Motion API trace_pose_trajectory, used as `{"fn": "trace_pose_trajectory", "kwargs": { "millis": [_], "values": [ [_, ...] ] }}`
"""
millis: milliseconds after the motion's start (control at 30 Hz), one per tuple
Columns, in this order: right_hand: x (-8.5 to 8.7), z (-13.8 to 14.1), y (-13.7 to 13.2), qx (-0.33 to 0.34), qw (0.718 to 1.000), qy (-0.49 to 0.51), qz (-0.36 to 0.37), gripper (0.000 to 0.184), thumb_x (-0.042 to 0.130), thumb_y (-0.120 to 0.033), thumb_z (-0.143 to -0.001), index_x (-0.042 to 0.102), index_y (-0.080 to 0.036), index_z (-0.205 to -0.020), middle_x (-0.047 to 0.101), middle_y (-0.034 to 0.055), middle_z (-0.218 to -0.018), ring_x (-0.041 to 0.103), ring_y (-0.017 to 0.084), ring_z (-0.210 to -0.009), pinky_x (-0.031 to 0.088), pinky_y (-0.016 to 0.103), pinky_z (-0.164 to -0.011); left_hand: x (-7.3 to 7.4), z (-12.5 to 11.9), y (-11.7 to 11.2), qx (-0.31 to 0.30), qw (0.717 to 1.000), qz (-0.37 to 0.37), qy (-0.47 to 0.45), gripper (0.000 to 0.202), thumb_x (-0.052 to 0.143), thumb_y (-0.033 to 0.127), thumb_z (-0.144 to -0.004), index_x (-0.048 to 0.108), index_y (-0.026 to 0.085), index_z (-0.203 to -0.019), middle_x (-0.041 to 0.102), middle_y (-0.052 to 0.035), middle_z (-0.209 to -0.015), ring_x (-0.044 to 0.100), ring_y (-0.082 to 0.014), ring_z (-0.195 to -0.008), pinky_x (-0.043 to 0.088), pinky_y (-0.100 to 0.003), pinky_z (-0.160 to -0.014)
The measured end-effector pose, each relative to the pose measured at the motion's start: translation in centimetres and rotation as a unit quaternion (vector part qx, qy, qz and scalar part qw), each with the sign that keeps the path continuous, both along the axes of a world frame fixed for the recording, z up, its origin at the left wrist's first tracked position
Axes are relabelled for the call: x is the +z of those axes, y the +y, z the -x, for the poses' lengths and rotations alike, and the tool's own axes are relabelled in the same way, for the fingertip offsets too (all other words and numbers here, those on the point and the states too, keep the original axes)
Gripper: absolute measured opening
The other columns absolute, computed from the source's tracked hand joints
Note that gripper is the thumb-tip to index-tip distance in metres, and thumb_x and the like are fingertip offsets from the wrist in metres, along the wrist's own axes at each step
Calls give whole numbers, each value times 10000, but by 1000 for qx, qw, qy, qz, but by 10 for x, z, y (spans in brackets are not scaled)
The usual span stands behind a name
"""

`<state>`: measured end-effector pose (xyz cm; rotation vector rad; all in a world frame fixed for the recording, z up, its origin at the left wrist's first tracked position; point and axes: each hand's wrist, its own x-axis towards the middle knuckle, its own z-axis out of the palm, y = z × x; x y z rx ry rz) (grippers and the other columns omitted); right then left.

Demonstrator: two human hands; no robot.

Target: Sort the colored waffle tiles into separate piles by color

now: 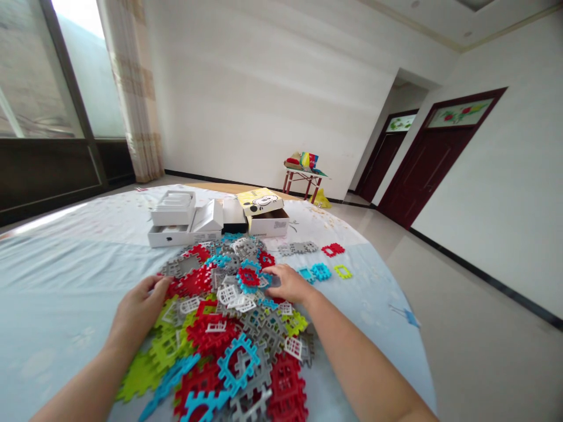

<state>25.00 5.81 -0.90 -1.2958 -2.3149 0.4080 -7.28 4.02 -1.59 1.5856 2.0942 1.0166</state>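
Observation:
A large heap of interlocking plastic building tiles [224, 334] in red, grey, white, sky blue and lime green lies on the bedspread [65, 305]. My right hand [288, 283] reaches over the heap's far right side, its fingers closed on a dark grey tile [273, 281] beside a red and blue joined pair [248, 277]. My left hand [141, 309] rests at the heap's left edge with fingers curled down, next to a red tile [187, 284]. Whatever lies under those fingers is hidden.
Small groups of grey, red, blue and lime tiles [314, 261] lie right of the heap. White boxes [176, 225] and a yellow cartoon-printed lid [259, 201] stand beyond it. A red-legged side table [303, 183] stands by the far wall, and the bed edge meets a tiled floor.

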Motion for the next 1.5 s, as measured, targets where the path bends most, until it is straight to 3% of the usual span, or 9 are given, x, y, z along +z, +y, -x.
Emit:
{"fn": "trace_pose_trajectory", "kwargs": {
  "millis": [367, 533, 700, 833, 933, 1033, 1167, 1400, 1500],
  "values": [
    [39, -11, -28, 24, 997, 59, -43, 646, 494, -82, -641, 376, -203, -1265, 434, 79, -1212, 424, 170, -1095, 362, 324, -938, -2, 1, 1, -4, 1000, 16, -2, 406, 380, 483, -742, 605, 176, -884, 627, -24, -713, 553, -175, -719, 378, -232, -612],
    [28, -27, -24, -22, 994, -20, -109, 692, 388, 10, -594, 401, -193, -1255, 411, 80, -1259, 336, 177, -1184, 251, 374, -1027, -1, 1, 0, -1, 1000, 7, 4, 382, 389, 468, -733, 605, 172, -841, 623, -20, -667, 550, -171, -670, 378, -229, -585],
    [11, -30, -22, 26, 993, -73, -93, 714, 378, 35, -580, 401, -197, -1255, 413, 67, -1291, 337, 158, -1198, 230, 372, -1039, 3, -2, -2, -3, 1000, 7, 6, 371, 396, 457, -731, 605, 166, -827, 631, -26, -677, 553, -168, -657, 379, -226, -579],
    [13, -24, -25, 52, 994, -52, -83, 711, 377, 23, -603, 377, -212, -1274, 393, 49, -1317, 336, 141, -1205, 261, 340, -1025, 3, -2, -2, -4, 1000, 3, 5, 375, 394, 467, -735, 606, 171, -827, 630, -19, -665, 557, -169, -667, 377, -222, -577],
    [18, -23, -25, 1, 994, -35, -101, 583, 408, -34, -672, 439, -194, -1231, 452, 63, -1259, 388, 154, -1153, 290, 333, -992, 2, -1, -2, -6, 1000, 1, 4, 379, 391, 469, -735, 605, 169, -827, 628, -15, -648, 556, -168, -660, 376, -221, -571],
    [17, -22, -26, -60, 992, -61, -94, 412, 498, -213, -744, 518, -197, -1155, 533, 70, -1162, 434, 194, -1083, 312, 354, -937, 1, 0, -2, -10, 1000, 2, 2, 386, 391, 471, -735, 605, 167, -839, 628, -16, -653, 553, -165, -655, 377, -222, -573],
    [11, -15, -28, -102, 986, -122, -46, 469, 583, -460, -687, 560, -234, -1097, 602, 58, -1045, 460, 236, -1014, 318, 377, -859, -2, 1, 0, -5, 1000, 2, 4, 387, 396, 478, -733, 605, 172, -847, 629, -16, -681, 552, -166, -674, 377, -223, -587],
    [17, -12, -28, -133, 982, -128, -30, 477, 612, -463, -650, 563, -270, -1084, 616, 29, -982, 476, 224, -959, 310, 331, -798, -3, 2, 1, 2, 1000, 16, 0, 398, 397, 491, -725, 609, 179, -852, 618, -10, -656, 552, -173, -675, 379, -229, -584],
    [30, -32, -25, -212, 969, -107, -62, 489, 576, -516, -673, 561, -265, -1092, 610, 39, -982, 478, 215, -950, 304, 317, -793, -2, 2, 2, 3, 1000, 18, 6, 403, 392, 496, -727, 607, 178, -848, 615, -11, -653, 551, -174, -670, 380, -231, -580]
  ]
}}
